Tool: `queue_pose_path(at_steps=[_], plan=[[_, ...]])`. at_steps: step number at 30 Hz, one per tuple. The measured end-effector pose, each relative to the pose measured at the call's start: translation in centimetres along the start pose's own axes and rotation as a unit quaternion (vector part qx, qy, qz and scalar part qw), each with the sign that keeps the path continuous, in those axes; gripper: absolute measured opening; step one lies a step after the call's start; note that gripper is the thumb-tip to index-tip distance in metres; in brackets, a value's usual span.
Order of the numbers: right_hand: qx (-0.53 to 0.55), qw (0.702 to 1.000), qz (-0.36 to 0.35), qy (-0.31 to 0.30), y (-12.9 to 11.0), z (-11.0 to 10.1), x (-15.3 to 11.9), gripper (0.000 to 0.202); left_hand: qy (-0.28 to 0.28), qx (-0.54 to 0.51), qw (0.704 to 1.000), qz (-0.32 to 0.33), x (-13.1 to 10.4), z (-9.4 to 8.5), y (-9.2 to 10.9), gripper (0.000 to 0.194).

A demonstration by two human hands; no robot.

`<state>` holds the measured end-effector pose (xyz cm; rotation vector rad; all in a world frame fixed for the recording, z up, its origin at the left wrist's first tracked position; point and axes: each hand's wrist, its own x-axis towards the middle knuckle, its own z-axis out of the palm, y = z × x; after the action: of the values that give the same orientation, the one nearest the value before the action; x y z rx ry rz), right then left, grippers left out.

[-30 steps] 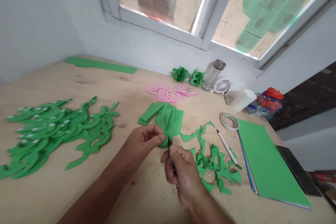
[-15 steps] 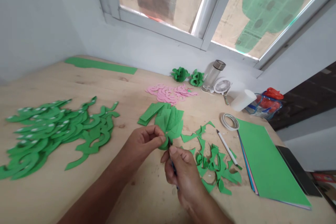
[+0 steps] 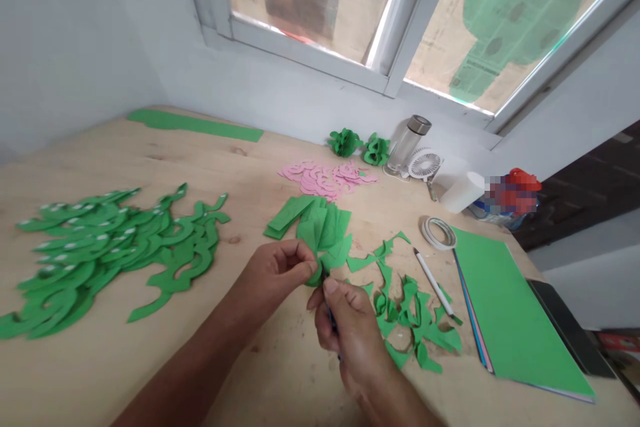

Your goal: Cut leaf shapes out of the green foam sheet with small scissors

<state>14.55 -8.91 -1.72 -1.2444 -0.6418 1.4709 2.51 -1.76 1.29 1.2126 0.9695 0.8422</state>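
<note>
We pinch a rounded green paper piece between thumb and fingers of our left hand, at the near side of the green paper slips. Our right hand is curled around a dark tool, probably scissors, mostly hidden. Pink paper cutouts lie beyond the slips.

Paper cutouts mark a craft workspace.
</note>
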Motion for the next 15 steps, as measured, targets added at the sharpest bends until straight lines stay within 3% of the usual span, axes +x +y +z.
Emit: queue_pose_path(at_steps=[15], plan=[[0.005, 1.0, 0.0, 0.016, 0.14, -0.03, 0.12, 0.063, 0.016, 0.01, 1.0, 0.008, 0.03, 0.28, -0.12, 0.021]])
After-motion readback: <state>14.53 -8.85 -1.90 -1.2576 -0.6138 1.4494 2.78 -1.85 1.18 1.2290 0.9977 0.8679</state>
